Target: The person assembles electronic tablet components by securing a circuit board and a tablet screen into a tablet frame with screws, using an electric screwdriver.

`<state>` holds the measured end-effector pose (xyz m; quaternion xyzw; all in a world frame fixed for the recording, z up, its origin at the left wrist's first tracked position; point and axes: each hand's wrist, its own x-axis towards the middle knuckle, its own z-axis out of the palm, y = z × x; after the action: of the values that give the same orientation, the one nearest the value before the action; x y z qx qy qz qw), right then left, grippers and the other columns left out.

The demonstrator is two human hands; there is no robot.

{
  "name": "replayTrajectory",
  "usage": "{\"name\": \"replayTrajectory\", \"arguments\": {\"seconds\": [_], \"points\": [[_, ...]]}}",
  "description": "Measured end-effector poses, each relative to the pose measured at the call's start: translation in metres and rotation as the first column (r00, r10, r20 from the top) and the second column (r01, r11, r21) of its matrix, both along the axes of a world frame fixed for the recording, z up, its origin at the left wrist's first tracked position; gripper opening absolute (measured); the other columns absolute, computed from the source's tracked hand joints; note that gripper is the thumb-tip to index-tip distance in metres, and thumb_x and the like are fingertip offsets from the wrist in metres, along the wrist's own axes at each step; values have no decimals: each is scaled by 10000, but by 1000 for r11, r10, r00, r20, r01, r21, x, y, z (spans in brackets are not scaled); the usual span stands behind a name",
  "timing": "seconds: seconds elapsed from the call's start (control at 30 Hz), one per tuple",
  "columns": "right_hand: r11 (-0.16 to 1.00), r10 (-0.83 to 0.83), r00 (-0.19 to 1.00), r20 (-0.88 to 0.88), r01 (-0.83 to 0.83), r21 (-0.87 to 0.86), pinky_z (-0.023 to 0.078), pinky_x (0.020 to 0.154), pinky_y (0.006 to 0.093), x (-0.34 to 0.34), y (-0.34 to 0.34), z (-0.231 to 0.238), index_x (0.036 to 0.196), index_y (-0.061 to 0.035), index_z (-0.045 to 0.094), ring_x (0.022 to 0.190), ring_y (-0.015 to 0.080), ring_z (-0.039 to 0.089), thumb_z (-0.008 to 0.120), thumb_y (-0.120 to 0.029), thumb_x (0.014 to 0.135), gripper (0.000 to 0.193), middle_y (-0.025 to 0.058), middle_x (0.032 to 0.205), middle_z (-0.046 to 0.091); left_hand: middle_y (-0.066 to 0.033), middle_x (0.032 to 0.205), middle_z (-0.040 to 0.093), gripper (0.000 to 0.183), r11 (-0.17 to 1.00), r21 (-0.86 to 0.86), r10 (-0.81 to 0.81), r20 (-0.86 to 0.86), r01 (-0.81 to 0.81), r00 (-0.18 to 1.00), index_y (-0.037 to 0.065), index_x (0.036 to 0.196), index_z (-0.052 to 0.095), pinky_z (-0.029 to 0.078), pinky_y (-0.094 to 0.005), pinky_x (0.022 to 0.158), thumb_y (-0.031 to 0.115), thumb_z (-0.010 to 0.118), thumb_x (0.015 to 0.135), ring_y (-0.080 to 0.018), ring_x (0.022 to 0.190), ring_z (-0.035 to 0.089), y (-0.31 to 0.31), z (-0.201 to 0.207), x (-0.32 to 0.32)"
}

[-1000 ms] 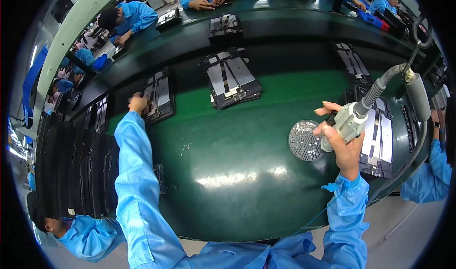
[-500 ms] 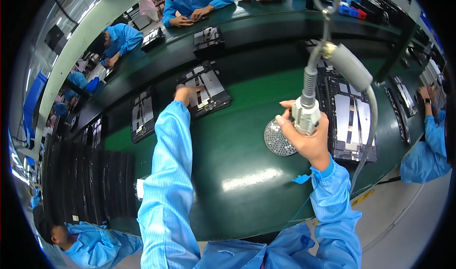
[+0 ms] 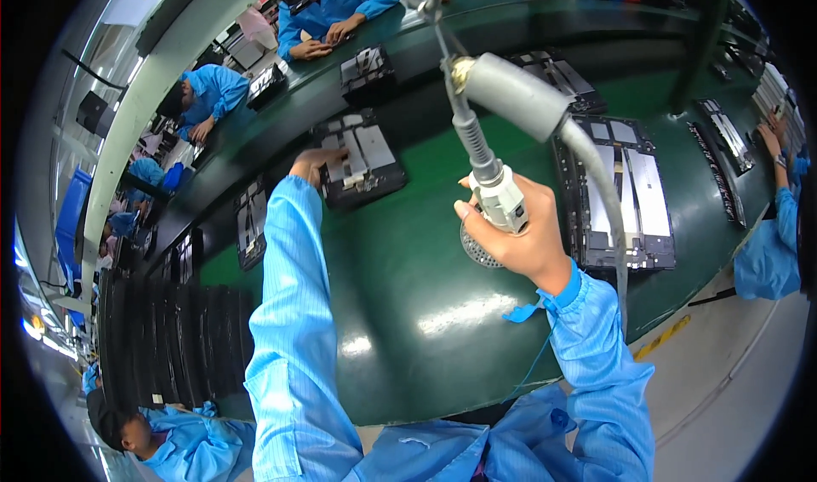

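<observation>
At the left edge of an opened tablet (image 3: 374,148), my left hand (image 3: 315,164) is closed on the frame, one digit lying over its top. The tablet has a black frame, silvery panels and dark strips. My right hand (image 3: 529,231) wraps round a white electric screwdriver (image 3: 500,199), held upright below a grey spring sleeve. Its tip is hidden by the hand. Partly covered below that hand is a round perforated metal disc (image 3: 478,250). A larger opened tablet (image 3: 642,194) lies right of my right hand, crossed by a grey hose (image 3: 606,184).
A thick grey cylinder (image 3: 519,97) hangs beside the screwdriver. Stacked black trays (image 3: 174,346) stand at the left. More opened tablets (image 3: 250,227) lie along the green bench (image 3: 408,371). Co-workers in blue sit across and on both sides (image 3: 770,252).
My right hand and the screwdriver have shifted left and slightly up, covering more of the disc. The hose and cylinder swung left. My left hand has drawn slightly left along the tablet.
</observation>
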<state>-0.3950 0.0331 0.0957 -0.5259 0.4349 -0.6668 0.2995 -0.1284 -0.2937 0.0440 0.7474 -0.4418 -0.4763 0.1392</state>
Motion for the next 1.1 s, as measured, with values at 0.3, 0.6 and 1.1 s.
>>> {"name": "replayTrajectory", "arguments": {"seconds": [0.3,0.6,1.1], "points": [[993,-49,985,-164,31,-111,465,585,291,3,-11,-13,941,12,675,632,123,589,739,-55,756,207,78,729,634,-163,1024,646,413,804,-588,-155,-355,-91,922,-122,1124,523,560,-371,725,219,661,937,-223,851,660,95,38,26],[996,-59,995,-86,64,58,394,481,218,7,-6,0,983,13,690,510,67,536,704,-62,854,151,29,733,648,-181,1140,650,573,889,-372,-33,-632,-266,774,-123,1372,357,539,-280,841,142,643,952,-174,974,663,344,-17,51],[1000,12,988,-156,-14,-16,406,485,220,17,-3,-15,995,46,691,509,87,545,694,-51,851,174,73,777,685,-252,1267,489,662,736,-668,179,345,107,922,-86,1333,509,356,-457,1013,330,716,861,-395,1177,452,455,-44,27]]}}
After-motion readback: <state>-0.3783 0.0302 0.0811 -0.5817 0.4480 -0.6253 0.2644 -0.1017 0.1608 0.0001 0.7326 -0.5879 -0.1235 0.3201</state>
